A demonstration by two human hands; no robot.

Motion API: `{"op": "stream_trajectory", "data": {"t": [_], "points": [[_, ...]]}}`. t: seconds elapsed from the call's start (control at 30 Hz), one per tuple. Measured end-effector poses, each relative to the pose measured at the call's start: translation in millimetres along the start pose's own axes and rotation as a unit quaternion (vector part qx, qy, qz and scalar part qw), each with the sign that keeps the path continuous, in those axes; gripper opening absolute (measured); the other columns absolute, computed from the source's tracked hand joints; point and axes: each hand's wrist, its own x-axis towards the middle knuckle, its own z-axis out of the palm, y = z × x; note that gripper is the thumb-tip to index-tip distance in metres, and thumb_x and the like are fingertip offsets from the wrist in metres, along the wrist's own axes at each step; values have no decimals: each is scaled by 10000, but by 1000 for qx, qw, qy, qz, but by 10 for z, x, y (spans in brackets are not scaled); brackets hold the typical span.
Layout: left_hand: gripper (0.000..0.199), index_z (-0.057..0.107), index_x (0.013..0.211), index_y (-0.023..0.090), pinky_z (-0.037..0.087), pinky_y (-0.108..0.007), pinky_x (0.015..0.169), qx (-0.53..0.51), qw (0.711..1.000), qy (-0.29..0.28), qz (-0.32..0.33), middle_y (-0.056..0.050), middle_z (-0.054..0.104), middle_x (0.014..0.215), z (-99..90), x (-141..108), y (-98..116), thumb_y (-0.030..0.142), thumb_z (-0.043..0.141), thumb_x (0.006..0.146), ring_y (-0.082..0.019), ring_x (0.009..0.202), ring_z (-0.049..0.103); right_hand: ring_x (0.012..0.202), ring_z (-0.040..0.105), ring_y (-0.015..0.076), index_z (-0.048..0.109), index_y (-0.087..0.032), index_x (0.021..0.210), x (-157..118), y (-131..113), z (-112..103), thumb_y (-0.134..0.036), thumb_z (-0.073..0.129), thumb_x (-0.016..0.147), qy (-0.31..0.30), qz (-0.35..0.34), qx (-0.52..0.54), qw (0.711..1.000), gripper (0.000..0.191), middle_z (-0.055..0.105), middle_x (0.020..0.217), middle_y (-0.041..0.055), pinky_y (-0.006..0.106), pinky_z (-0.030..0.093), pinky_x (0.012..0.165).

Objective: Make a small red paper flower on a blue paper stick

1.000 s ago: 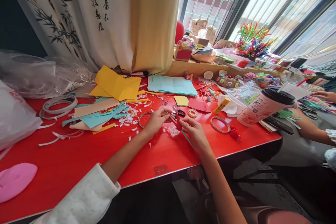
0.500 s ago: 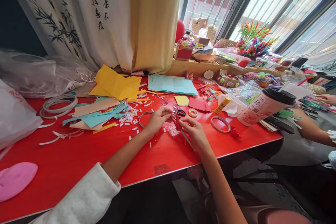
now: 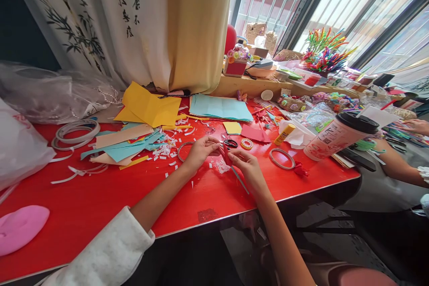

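Note:
Over the red table my left hand (image 3: 201, 154) and my right hand (image 3: 246, 165) are close together, both with fingers pinched. Between their fingertips is a small, narrow red paper piece (image 3: 225, 154); its exact shape is partly hidden by the fingers. A thin blue-grey strip (image 3: 240, 180) slants down from beneath the right fingers toward the table edge. Just behind the hands lie black-handled scissors (image 3: 230, 143) and a small yellow-rimmed tape roll (image 3: 247, 144). Partly behind my left hand rests a tape ring (image 3: 184, 151). A scrap of clear, crinkled film (image 3: 221, 166) lies below the fingertips.
White paper snippets (image 3: 164, 151) and coloured sheets (image 3: 130, 147) spread to the left. A glue stick (image 3: 284, 135), another tape ring (image 3: 282, 159) and a lidded paper cup (image 3: 338, 136) stand or lie right. Another person's arm (image 3: 400, 165) reaches in at the far right.
Both hands stay almost in place, still pinching the red paper piece. The blue-grey strip below the right hand has shifted slightly. The camera view has moved very little.

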Motion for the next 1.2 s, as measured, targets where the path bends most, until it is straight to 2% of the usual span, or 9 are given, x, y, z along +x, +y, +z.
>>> {"op": "stream_trajectory", "data": {"t": [0.13, 0.3, 0.47, 0.67, 0.83, 1.0, 1.2], "points": [[155, 579, 843, 108, 507, -291, 700, -2, 1000, 13, 4, -47, 651, 743, -5, -10, -1, 209, 626, 735, -129, 676, 629, 827, 556, 149, 609, -206, 793, -10, -16, 14, -343, 579, 792, 64, -72, -26, 995, 140, 593, 860, 16, 296, 426, 807], [138, 574, 855, 114, 503, -269, 636, 31, 999, 25, 3, -57, 650, 750, -3, -12, 3, 210, 592, 757, -130, 666, 615, 806, 584, 147, 545, -210, 858, -6, -19, 39, -331, 650, 736, 105, -51, 33, 993, 201, 581, 834, -1, 291, 461, 768], [146, 594, 847, 113, 486, -231, 576, 37, 999, 21, -2, -45, 629, 752, -16, 7, -19, 221, 591, 749, -111, 647, 590, 666, 555, 119, 571, -191, 834, 0, -16, 39, -324, 678, 704, 84, -24, -13, 996, 214, 576, 770, -7, 256, 470, 644], [211, 606, 822, 118, 476, -229, 574, 37, 999, 10, 12, -29, 607, 720, -51, 24, -16, 297, 637, 715, -107, 641, 576, 757, 613, 167, 655, -199, 918, -22, -27, 41, -372, 631, 746, 92, -23, -38, 995, 245, 665, 841, 32, 321, 494, 752], [247, 604, 777, 114, 465, -224, 580, 46, 998, -23, 24, -22, 598, 701, -66, 47, 33, 346, 649, 704, -99, 632, 556, 768, 634, 175, 694, -195, 873, -18, 3, 20, -419, 567, 794, 56, 6, 22, 998, 270, 679, 821, 40, 347, 495, 795], [271, 595, 752, 119, 457, -234, 587, 44, 997, -50, 39, -1, 584, 681, -65, 44, 79, 376, 658, 691, -95, 615, 552, 761, 665, 199, 655, -214, 1031, 2, -16, 10, -447, 610, 752, 14, 74, 116, 990, 366, 686, 835, 44, 371, 517, 770], [262, 582, 758, 128, 446, -238, 573, 56, 996, -50, 50, 11, 573, 643, -65, 35, 81, 379, 643, 712, -84, 553, 534, 832, 661, 211, 664, -207, 1019, 11, -18, 13, -444, 623, 738, -16, 111, 131, 985, 370, 687, 942, 60, 382, 513, 801]]}}
